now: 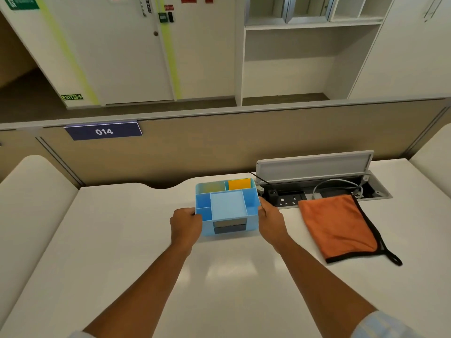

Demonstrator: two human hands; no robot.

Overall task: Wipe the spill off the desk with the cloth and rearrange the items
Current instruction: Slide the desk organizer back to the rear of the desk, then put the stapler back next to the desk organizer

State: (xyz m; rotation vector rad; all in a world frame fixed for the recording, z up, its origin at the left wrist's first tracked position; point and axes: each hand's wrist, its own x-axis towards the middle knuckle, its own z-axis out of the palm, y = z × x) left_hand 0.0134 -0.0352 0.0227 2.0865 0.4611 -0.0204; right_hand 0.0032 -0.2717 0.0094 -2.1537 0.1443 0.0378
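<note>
A light blue desk organiser [227,206] with several compartments stands on the white desk [122,240], near its back edge. An orange pad fills its rear right compartment. My left hand [185,224] grips the organiser's left side and my right hand [272,222] grips its right side. An orange cloth [339,228] with black trim lies flat on the desk to the right of my right hand, its black loop pointing toward the front right. No spill shows on the desk surface.
An open cable box [324,189] with sockets and a grey cable is set into the desk behind the cloth, its lid [312,164] raised. A beige partition [219,142] with a blue "014" sign [103,131] runs along the desk's back.
</note>
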